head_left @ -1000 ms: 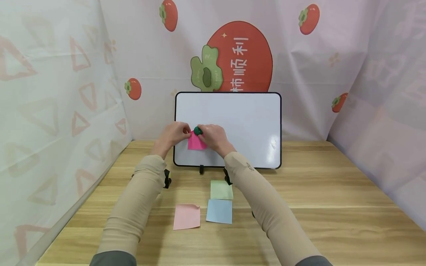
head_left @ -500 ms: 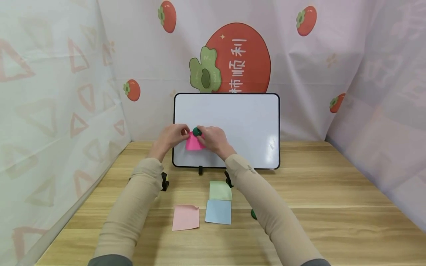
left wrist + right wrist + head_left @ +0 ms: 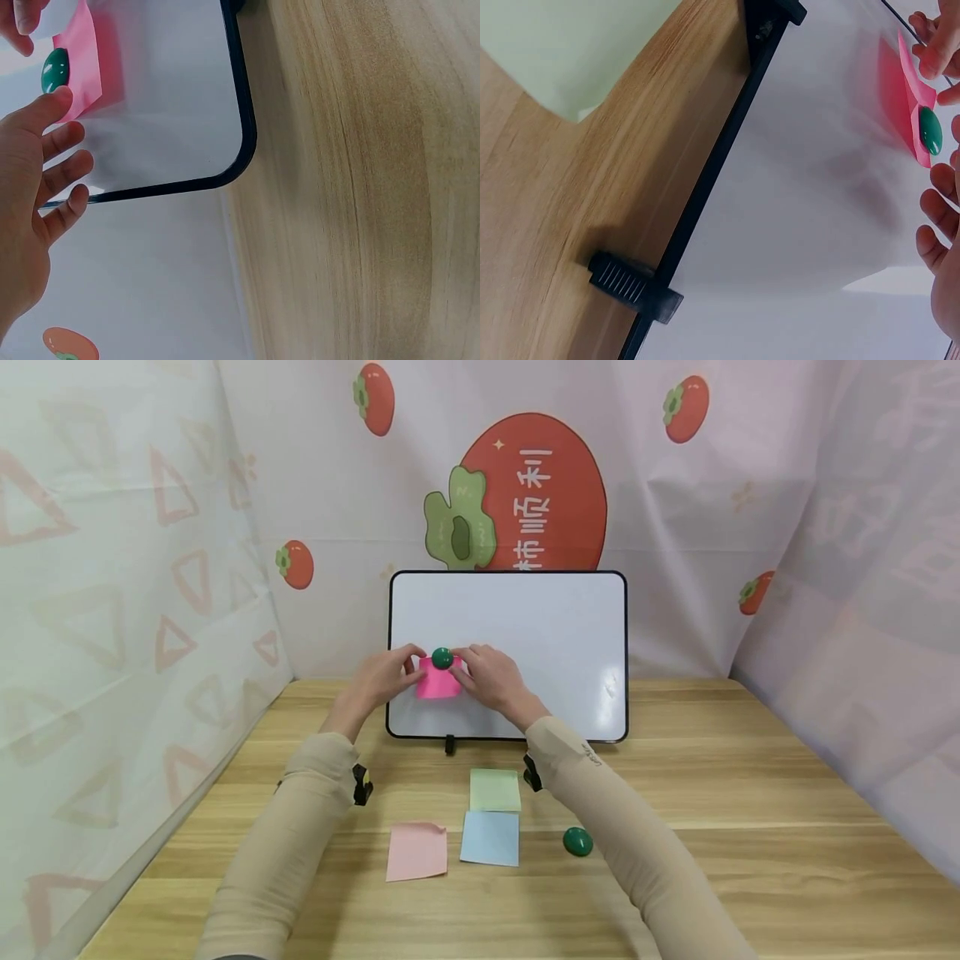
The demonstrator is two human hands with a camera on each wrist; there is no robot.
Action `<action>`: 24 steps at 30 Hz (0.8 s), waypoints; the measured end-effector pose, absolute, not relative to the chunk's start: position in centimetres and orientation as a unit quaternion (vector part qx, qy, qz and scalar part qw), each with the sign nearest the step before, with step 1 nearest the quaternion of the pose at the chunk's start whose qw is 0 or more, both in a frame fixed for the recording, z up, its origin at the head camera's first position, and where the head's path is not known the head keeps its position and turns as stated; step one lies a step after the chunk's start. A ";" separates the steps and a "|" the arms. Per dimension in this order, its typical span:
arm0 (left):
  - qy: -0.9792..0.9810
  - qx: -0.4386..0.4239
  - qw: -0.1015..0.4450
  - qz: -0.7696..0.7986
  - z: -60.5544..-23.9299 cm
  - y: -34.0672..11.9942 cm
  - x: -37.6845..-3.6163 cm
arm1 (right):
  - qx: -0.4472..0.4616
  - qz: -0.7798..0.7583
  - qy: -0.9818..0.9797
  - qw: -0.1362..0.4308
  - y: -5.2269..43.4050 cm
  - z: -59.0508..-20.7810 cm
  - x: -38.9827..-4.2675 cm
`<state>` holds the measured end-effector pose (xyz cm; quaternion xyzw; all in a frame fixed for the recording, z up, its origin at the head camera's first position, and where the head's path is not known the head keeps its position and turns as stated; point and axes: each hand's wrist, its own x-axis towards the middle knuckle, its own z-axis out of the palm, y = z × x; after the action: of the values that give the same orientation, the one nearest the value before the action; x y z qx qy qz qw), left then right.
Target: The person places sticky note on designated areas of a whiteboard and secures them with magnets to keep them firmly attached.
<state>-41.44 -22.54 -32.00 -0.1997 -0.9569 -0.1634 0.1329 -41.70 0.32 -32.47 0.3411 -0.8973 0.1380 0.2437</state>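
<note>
A bright pink sticky note (image 3: 438,683) is on the left part of the whiteboard (image 3: 540,643), a round green magnet (image 3: 442,658) over its top edge. The wrist views show the note's lower part standing off the board. My left hand (image 3: 384,677) is at the note's left edge, thumb and index finger spread apart. In the left wrist view a fingertip of the left hand (image 3: 34,165) is close to the magnet; contact is unclear. To the right of the magnet is my right hand (image 3: 495,677), its fingers loosely bent and the magnet fully visible beside them.
On the wooden table (image 3: 712,893) lie a pale green note (image 3: 495,790), a blue note (image 3: 490,838), a light pink note (image 3: 417,852) and a second green magnet (image 3: 577,842). A black foot (image 3: 450,744) supports the board. Printed cloth (image 3: 690,510) hangs behind.
My right fingers have come off the magnet and moved slightly right. The left hand has loosened from the note's corner and shifted left. The magnet and note stay on the board.
</note>
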 end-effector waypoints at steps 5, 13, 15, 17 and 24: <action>-0.955 -0.205 0.132 -0.169 -32.3 -22.6 -40.9 | 0.349 0.146 -0.894 0.241 1.2 -32.8 -41.1; -0.954 -0.210 0.140 -0.160 -32.9 -22.7 -39.9 | 0.357 0.151 -0.890 0.239 2.5 -33.0 -40.0; -0.953 -0.213 0.142 -0.160 -33.1 -22.8 -39.7 | 0.354 0.152 -0.892 0.235 2.9 -33.0 -39.6; -0.952 -0.217 0.146 -0.161 -33.2 -23.0 -39.5 | 0.351 0.151 -0.895 0.231 3.3 -33.0 -39.2; -0.947 -0.223 0.163 -0.161 -34.0 -23.5 -38.4 | 0.353 0.151 -0.895 0.228 5.0 -33.6 -38.2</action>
<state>-38.44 -23.46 -34.04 -0.2235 -0.9475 -0.1606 0.1630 -38.19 5.01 -33.58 0.3533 -0.8946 0.1513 0.2279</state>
